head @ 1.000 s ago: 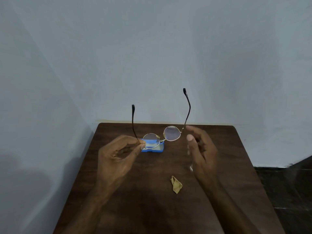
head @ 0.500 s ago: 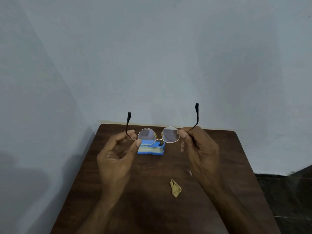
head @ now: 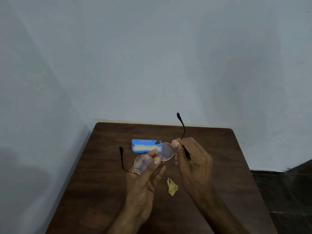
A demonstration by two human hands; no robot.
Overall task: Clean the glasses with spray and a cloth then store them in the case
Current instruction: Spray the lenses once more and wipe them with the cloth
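Head view: the glasses [head: 166,152] are held above the bench [head: 219,149], clear of it, tilted so that one lens sits at 2 o'clock of the other; both temples are unfolded. The chief risk, as I judge it, is smearing; the left hand [head: 143,183] pinches at the bridge with fingertips lying behind the lower lens, so skin may mark the glass it is meant to clean. A second risk is twisting the thin wire frame; two hands pulling at different angles could bend it. The free temple juts out at 9 o'clock and could snag on the bench.

The left hand is closed in a thumb-and-finger pinch on the middle of the frame; the right hand [head: 192,162] is closed too, thumb and forefinger clamped at the hinge corner of the upper lens, other fingers curled under.

The case [head: 146,146] lies open on the bench at 11 o'clock of the glasses; the cloth [head: 172,186] lies crumpled at 5 o'clock, between the wrists, untouched; no spray bottle shows.
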